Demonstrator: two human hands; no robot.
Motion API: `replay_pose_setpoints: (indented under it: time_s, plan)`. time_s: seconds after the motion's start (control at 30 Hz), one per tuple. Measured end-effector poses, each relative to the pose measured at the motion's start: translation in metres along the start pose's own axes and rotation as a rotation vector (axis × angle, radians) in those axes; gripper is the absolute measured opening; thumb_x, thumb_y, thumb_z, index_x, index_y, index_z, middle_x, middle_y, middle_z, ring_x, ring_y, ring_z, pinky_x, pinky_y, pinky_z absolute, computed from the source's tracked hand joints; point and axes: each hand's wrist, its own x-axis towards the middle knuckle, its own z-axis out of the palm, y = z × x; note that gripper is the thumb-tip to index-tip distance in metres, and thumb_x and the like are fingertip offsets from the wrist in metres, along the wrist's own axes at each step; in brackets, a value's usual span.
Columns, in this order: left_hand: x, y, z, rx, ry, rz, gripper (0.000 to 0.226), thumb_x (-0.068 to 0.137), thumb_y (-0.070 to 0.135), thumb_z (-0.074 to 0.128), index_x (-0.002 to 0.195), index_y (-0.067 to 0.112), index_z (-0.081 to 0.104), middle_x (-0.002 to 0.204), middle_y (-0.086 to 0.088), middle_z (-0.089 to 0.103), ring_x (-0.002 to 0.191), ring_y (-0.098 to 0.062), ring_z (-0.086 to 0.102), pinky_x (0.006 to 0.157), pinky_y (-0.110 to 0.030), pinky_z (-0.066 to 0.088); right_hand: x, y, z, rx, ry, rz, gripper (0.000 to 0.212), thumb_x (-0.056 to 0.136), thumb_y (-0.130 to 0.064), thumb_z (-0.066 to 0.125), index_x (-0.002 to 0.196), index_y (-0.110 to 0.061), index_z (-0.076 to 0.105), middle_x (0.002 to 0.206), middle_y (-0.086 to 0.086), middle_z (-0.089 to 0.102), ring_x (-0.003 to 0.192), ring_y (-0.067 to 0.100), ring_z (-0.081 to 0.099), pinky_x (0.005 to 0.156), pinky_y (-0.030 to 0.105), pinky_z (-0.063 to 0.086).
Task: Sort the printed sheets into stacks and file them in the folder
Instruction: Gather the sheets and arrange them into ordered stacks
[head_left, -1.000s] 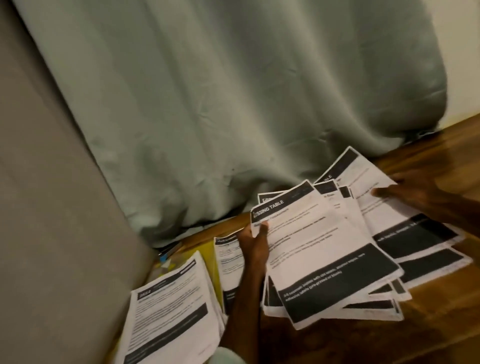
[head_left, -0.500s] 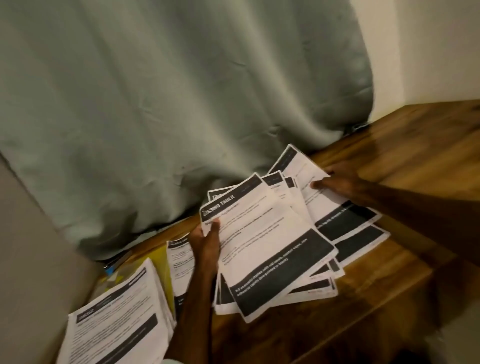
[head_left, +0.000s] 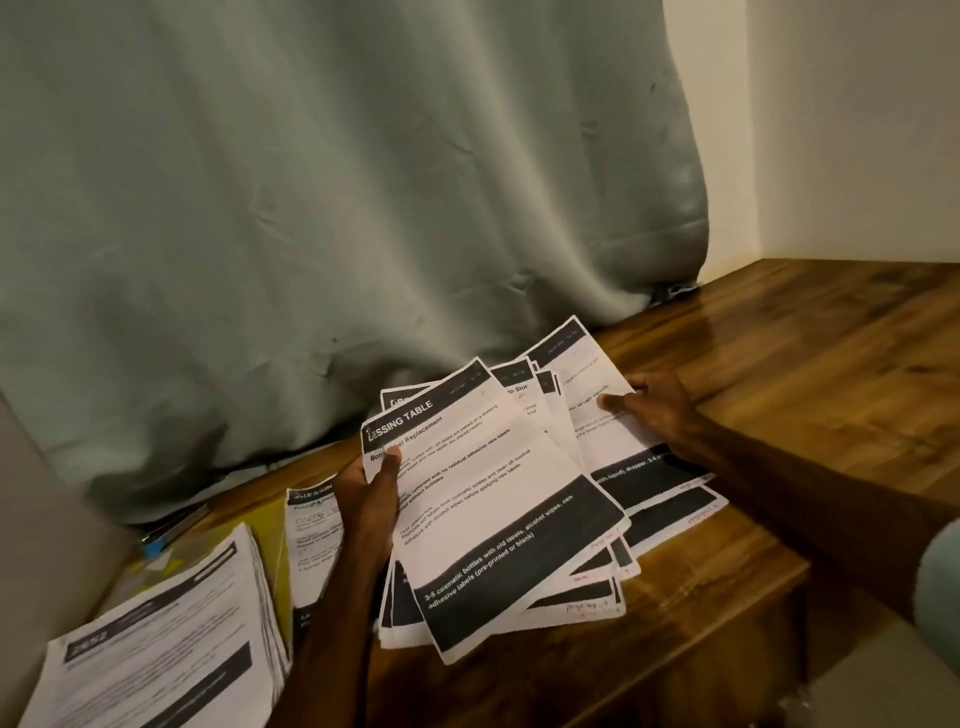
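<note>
The sheets (head_left: 498, 519) lie fanned on the table (head_left: 779, 364), I think so that each heading shows for sorting. A stack (head_left: 166, 639) lies at the left, by the yellow folder (head_left: 270, 535). The left hand (head_left: 366, 493) has its grip closed on the top sheet's corner, thumb above. The right hand (head_left: 657, 410) grips the edge of the farthest sheet, fingers curled around it.

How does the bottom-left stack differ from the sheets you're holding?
The bottom-left stack is thick, neatly piled and untouched; the fanned sheets are few and splayed, with the left hand pinching the top one and the right hand holding the far one. Both carry black header and footer bands.
</note>
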Motion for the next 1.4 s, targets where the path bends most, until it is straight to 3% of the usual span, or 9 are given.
replay_pose_setpoints:
  time_s: [0.3,0.5,0.77,0.93,1.0,1.13,1.33,1.4]
  plan:
    - [0.008,-0.003,0.0,0.014,0.063,-0.016,0.004,0.098,0.02,0.067,0.094,0.019,0.066,0.09,0.001,0.072,0.08,-0.015,0.07,0.06,-0.028,0.051,-0.001,-0.003,-0.008,0.127,0.177,-0.006,0.031,0.089,-0.013,0.077,0.119,-0.005,0.07,0.114,0.008,0.073,0.079,0.01,0.07,0.062,0.023,0.054]
    - [0.009,-0.006,0.004,0.044,0.078,-0.022,0.02,0.096,0.025,0.07,0.111,0.012,0.07,0.104,-0.007,0.075,0.092,-0.024,0.072,0.076,-0.037,0.058,-0.004,-0.011,-0.015,0.105,0.286,-0.036,0.032,0.09,-0.013,0.076,0.12,-0.004,0.07,0.12,0.012,0.073,0.101,0.028,0.072,0.09,0.047,0.06]
    - [0.002,0.001,0.003,0.103,0.126,0.043,0.023,0.096,0.026,0.07,0.114,0.011,0.07,0.109,-0.008,0.075,0.094,-0.024,0.072,0.085,-0.043,0.059,-0.011,-0.018,-0.023,0.1,0.462,-0.112,0.03,0.095,-0.014,0.071,0.123,-0.003,0.068,0.124,0.013,0.07,0.099,0.017,0.065,0.079,0.031,0.053]
    - [0.002,0.001,0.002,0.083,0.113,0.074,0.025,0.097,0.025,0.068,0.116,0.009,0.069,0.109,-0.007,0.074,0.089,-0.016,0.07,0.071,-0.03,0.055,-0.014,-0.024,-0.027,0.2,0.6,-0.118,0.031,0.099,-0.019,0.066,0.127,-0.007,0.063,0.128,0.01,0.067,0.11,0.023,0.066,0.09,0.039,0.057]
    - [0.0,0.004,0.002,0.06,0.118,0.069,0.022,0.098,0.023,0.067,0.115,0.009,0.068,0.108,-0.006,0.072,0.085,-0.01,0.067,0.067,-0.025,0.051,-0.018,-0.028,-0.029,0.244,0.65,-0.107,0.036,0.102,-0.021,0.061,0.136,-0.01,0.056,0.132,0.006,0.062,0.113,0.019,0.063,0.093,0.035,0.054]
    - [-0.003,0.01,0.001,0.026,0.101,0.07,0.015,0.099,0.022,0.065,0.113,0.015,0.065,0.107,-0.004,0.07,0.084,-0.008,0.065,0.067,-0.024,0.049,-0.018,-0.031,-0.034,0.332,0.744,0.014,0.048,0.106,-0.024,0.053,0.15,-0.012,0.038,0.144,0.013,0.052,0.124,0.025,0.058,0.089,0.026,0.046]
    - [-0.001,0.008,0.001,0.046,0.046,0.065,0.032,0.1,0.027,0.063,0.127,0.01,0.064,0.117,-0.006,0.069,0.093,-0.017,0.066,0.073,-0.027,0.049,-0.015,-0.027,-0.038,0.417,0.766,0.042,0.052,0.105,-0.022,0.054,0.153,-0.014,0.034,0.146,0.01,0.05,0.122,0.021,0.058,0.101,0.031,0.048]
    - [-0.001,0.008,0.002,0.068,0.035,0.057,0.034,0.101,0.028,0.062,0.129,0.01,0.063,0.116,-0.005,0.068,0.088,-0.013,0.064,0.07,-0.026,0.048,-0.014,-0.027,-0.038,0.416,0.751,0.048,0.053,0.105,-0.024,0.054,0.153,-0.014,0.035,0.145,0.01,0.052,0.123,0.023,0.06,0.098,0.035,0.052]
